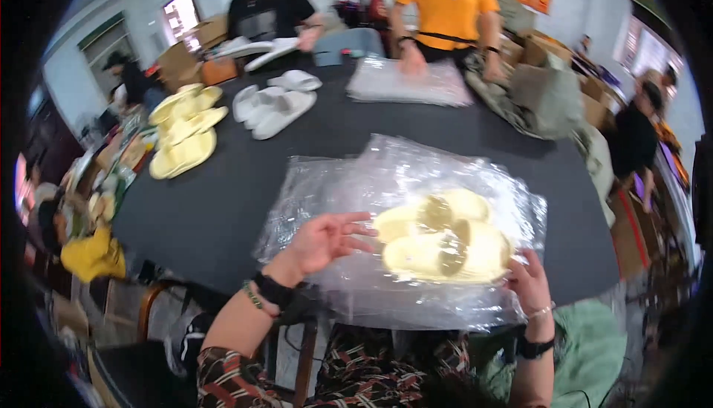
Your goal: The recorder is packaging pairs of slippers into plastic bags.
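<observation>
A pair of pale yellow slippers [483, 248] lies in front of me with a clear plastic bag over it, on a stack of clear plastic bags [386, 163]. My left hand [327, 242] is open just left of the slippers, its fingers spread toward their toes or heels; which end I cannot tell. At the right end of the pair, my right hand [530, 283] has its fingers curled at the bag's edge, beside the slippers. Glare on the plastic hides where the bag's mouth is.
More yellow slippers [186, 133] stand stacked at the table's left, with white slippers [273, 107] beside them. Across the dark table [230, 200], one person handles white slippers; another, in orange, touches a pile of clear bags [408, 85]. Grey-green cloth [546, 96] drapes the far right edge.
</observation>
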The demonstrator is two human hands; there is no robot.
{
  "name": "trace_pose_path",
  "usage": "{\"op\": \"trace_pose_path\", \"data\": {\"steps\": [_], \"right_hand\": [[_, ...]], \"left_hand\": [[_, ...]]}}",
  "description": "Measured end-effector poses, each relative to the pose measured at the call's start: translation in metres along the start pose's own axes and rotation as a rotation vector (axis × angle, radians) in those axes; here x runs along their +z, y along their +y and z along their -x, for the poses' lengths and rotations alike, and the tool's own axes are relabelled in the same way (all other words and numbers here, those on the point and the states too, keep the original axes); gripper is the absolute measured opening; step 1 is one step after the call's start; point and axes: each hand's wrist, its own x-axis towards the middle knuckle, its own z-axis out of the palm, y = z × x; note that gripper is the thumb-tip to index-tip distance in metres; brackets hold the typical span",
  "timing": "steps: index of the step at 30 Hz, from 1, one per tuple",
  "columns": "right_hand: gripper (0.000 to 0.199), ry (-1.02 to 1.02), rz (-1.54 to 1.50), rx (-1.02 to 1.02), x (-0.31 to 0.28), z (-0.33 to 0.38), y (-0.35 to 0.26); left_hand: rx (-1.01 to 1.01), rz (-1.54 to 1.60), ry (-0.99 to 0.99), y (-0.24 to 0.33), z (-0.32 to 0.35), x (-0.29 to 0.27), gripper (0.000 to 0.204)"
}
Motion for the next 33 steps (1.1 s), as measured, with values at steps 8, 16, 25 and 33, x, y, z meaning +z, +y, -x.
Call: {"op": "trace_pose_path", "data": {"steps": [8,16,25,33], "right_hand": [[0.011,-0.184,0.111,0.057,0.0,0.008,0.006],[0.016,-0.214,0.209,0.037,0.008,0.003,0.021],[0.017,0.03,0.205,-0.067,0.003,0.007,0.022],[0.028,0.065,0.263,-0.118,0.008,0.009,0.028]], "left_hand": [[0.224,-1.517,-0.191,0.007,-0.067,0.035,0.064],[0.247,-1.737,-0.424,-0.038,-0.107,0.06,0.093],[0.544,-1.63,-0.285,-0.026,-0.093,0.012,0.045],[0.31,-1.781,0.214,0.095,0.036,-0.032,0.025]]}}
